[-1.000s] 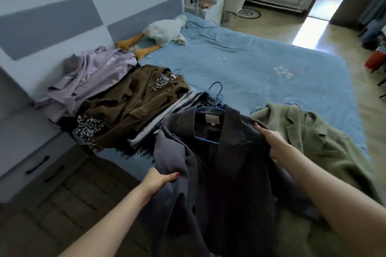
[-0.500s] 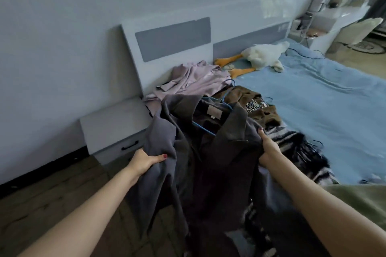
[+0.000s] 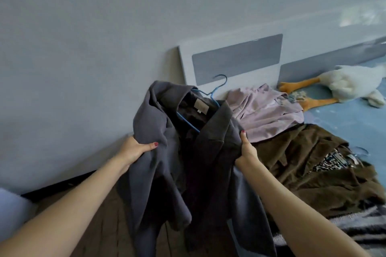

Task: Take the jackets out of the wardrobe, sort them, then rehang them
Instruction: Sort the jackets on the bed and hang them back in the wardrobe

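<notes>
From the head camera, I hold the dark grey jacket up in front of me with both hands, over the wooden floor just left of the bed. My left hand grips the jacket's left front edge, thumb curled over the cloth and the other fingers hidden behind it. My right hand pinches the right lapel, thumb pointing up along the fabric, the remaining fingers tucked under the cloth where I cannot see them. The jacket hangs on a blue hanger, whose hook rises above the collar against the white headboard; a pale label shows inside the neck.

To the right, on the bed, lies a lilac jacket near the headboard, touching the brown jacket that lies nearer to me. A leopard-print garment shows in the opening of the brown one. At the near right edge a grey striped fabric lies beside the brown jacket. Far right, a white plush goose with orange legs rests on the blue sheet by the headboard.
</notes>
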